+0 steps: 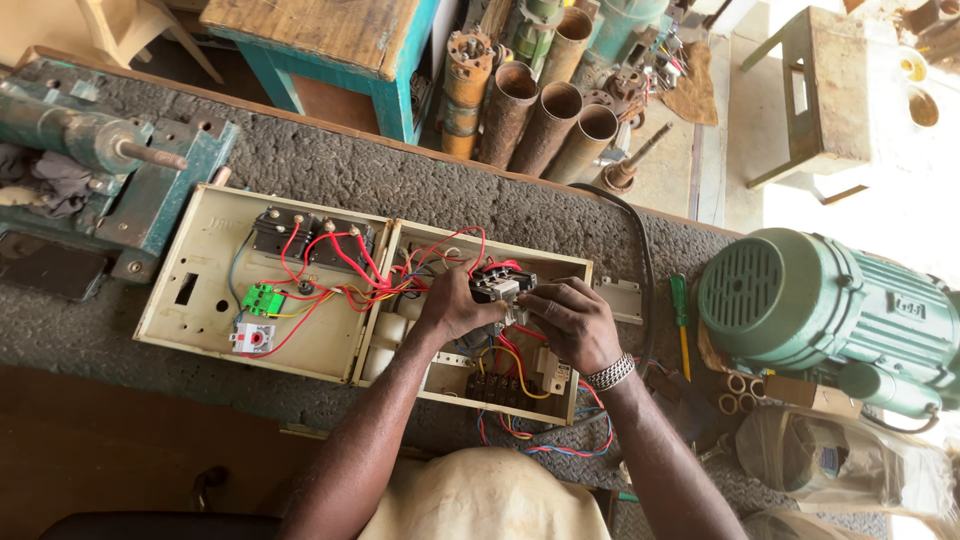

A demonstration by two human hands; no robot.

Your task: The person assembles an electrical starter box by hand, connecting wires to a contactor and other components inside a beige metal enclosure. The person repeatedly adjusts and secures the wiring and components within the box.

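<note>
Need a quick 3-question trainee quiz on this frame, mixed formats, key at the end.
1. True or false: both hands are inside the right half of the open control box.
2. The screwdriver with the green handle lies: A) in the box lid, B) between the box and the green motor, C) in the right hand.
3. Fill in: the left hand and right hand grip a black ____ wired in red.

Key: 1 true; 2 B; 3 contactor.
</note>
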